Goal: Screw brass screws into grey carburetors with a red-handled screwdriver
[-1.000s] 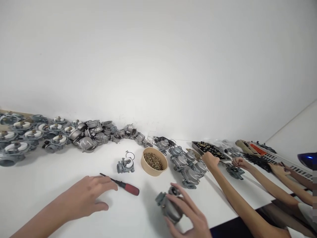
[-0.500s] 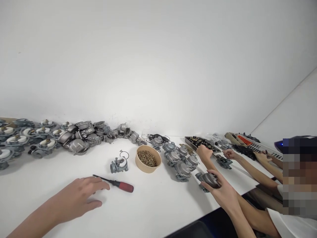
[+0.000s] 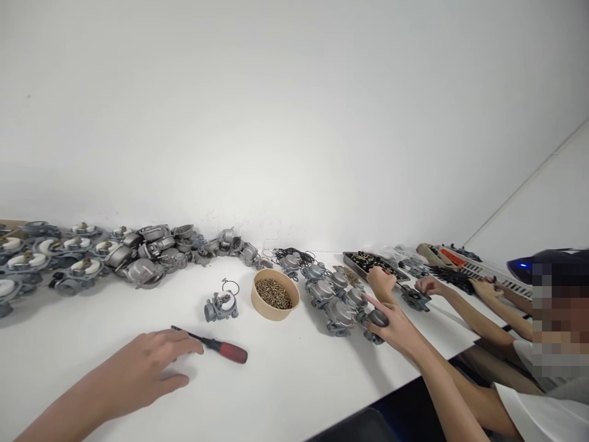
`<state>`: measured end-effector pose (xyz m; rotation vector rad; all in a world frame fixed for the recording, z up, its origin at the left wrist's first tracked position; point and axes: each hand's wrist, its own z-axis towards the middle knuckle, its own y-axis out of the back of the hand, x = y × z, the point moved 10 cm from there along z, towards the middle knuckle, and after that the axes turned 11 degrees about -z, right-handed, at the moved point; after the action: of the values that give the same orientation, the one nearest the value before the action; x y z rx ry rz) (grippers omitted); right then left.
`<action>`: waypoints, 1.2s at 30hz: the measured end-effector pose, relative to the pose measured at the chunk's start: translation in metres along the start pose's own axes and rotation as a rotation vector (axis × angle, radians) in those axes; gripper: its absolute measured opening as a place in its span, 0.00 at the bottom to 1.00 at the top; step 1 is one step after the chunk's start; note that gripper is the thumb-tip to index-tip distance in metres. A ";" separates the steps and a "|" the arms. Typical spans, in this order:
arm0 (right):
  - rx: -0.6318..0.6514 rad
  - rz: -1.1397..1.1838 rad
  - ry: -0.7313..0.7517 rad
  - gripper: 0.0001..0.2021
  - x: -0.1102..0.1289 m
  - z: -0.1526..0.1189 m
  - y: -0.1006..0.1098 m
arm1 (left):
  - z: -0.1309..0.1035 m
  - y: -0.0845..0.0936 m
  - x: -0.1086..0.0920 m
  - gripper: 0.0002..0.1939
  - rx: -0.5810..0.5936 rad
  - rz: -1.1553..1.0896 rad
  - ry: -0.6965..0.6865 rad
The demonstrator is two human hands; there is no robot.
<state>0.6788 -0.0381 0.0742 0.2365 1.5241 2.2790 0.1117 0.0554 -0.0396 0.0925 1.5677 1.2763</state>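
My left hand point(image 3: 142, 368) hovers low over the white table, fingers loosely apart and holding nothing. Just beyond its fingertips lies a screwdriver point(image 3: 232, 352) with a red and black handle. My right hand point(image 3: 396, 328) has its thumb and fingers around a grey metal carburetor point(image 3: 378, 318), its index finger stretched out past the bowl. That carburetor stands at the near right end of a cluster of assembled carburetors point(image 3: 340, 313). An open carburetor body point(image 3: 221, 306) with a white float sits by itself, a thin black ring gasket point(image 3: 231, 286) behind it.
A round tan tub point(image 3: 271, 313) of small brass-coloured screws stands mid-table. Float bowls point(image 3: 145, 272) are heaped along the wall, with open carburetor bodies point(image 3: 85, 268) at left. On the right, a co-worker's hands point(image 3: 383, 281) work near a dark parts tray point(image 3: 356, 261); another person sits beyond.
My right hand has moved away from me and slightly left, bringing the carburetor against the cluster; its index finger has straightened. My left hand has stayed almost still.
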 end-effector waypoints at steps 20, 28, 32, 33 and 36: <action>0.047 0.007 0.015 0.32 -0.001 -0.006 -0.019 | 0.002 0.004 -0.011 0.19 0.029 -0.015 0.009; 0.043 0.038 -0.008 0.32 -0.003 -0.003 -0.020 | 0.002 -0.002 -0.002 0.19 -0.009 -0.022 -0.014; 0.030 0.069 -0.017 0.32 -0.005 -0.006 -0.018 | 0.001 -0.001 -0.001 0.19 -0.004 -0.018 0.012; 0.020 0.075 -0.023 0.32 -0.006 -0.008 -0.017 | 0.001 -0.001 -0.001 0.19 0.003 -0.017 0.019; -0.007 0.087 -0.050 0.32 -0.012 -0.011 -0.015 | 0.002 0.000 -0.004 0.20 0.022 -0.015 0.028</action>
<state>0.6891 -0.0474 0.0574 0.3621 1.5085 2.3260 0.1146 0.0540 -0.0366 0.0772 1.6037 1.2532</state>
